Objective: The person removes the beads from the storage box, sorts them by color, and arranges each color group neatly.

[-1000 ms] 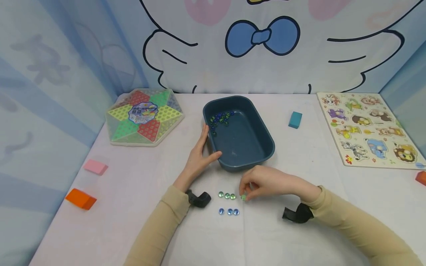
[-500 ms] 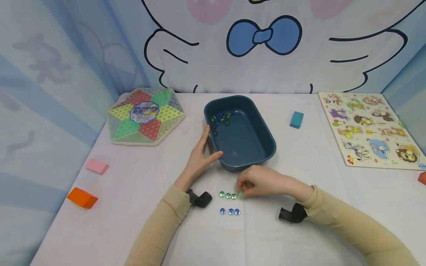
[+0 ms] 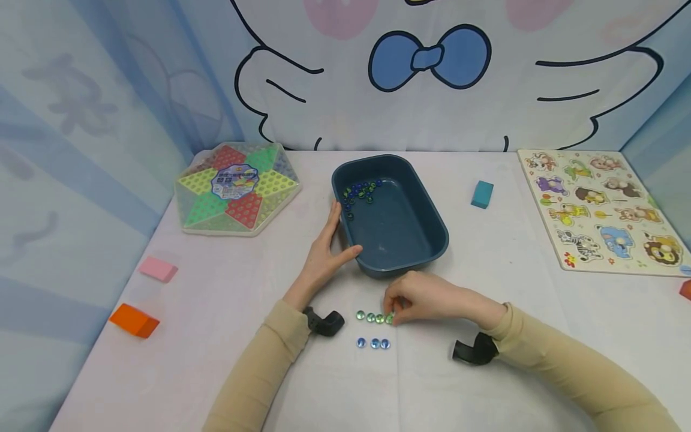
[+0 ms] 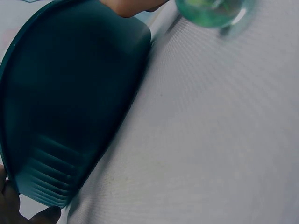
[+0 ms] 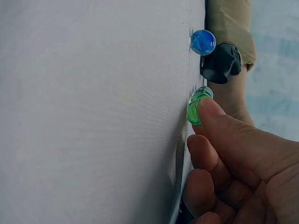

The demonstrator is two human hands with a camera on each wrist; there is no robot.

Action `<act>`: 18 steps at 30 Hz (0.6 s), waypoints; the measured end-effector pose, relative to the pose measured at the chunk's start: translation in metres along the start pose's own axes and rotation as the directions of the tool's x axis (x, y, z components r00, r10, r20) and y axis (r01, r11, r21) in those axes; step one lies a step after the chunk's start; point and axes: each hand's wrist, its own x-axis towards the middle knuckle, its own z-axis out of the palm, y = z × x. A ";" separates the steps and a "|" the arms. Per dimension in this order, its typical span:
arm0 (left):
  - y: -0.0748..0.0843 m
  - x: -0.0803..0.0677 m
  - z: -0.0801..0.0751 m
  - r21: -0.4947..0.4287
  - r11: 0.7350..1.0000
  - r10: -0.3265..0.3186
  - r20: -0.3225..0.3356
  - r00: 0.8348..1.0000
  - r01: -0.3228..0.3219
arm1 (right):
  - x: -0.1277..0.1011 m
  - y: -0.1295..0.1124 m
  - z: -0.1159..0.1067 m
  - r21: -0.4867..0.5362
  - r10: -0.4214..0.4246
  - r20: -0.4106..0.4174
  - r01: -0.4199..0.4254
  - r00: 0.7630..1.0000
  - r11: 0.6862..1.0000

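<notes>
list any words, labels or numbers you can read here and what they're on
None can be read.
Hexagonal game board: its round centre label carries print, too small and blurred to read.
Animal puzzle board: only pictures of animals show, no lettering that I can make out.
Blue tub, marbles and coloured blocks: no markings visible.

basin (image 3: 432, 237) ahead, marble rows (image 3: 373, 343) left
</notes>
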 end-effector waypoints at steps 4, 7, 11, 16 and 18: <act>0.000 0.000 0.000 0.000 1.000 -0.003 0.002 1.000 0.003 | 0.001 0.001 0.002 0.011 0.008 0.003 -0.008 1.000 1.000; 0.000 -0.001 0.000 -0.008 1.000 0.005 0.003 1.000 -0.005 | 0.002 0.001 0.002 0.015 0.014 0.003 -0.014 1.000 1.000; -0.001 -0.001 0.000 -0.025 0.999 0.021 0.003 1.000 -0.021 | 0.001 0.000 0.001 0.013 0.021 0.000 -0.021 1.000 1.000; -0.001 -0.001 0.000 -0.020 1.000 0.017 0.001 1.000 -0.017 | -0.003 -0.002 -0.004 0.004 0.021 -0.014 -0.021 1.000 1.000; -0.001 -0.001 0.000 -0.013 1.000 0.013 0.002 1.000 -0.013 | -0.005 -0.005 -0.009 -0.007 0.018 -0.021 -0.018 1.000 1.000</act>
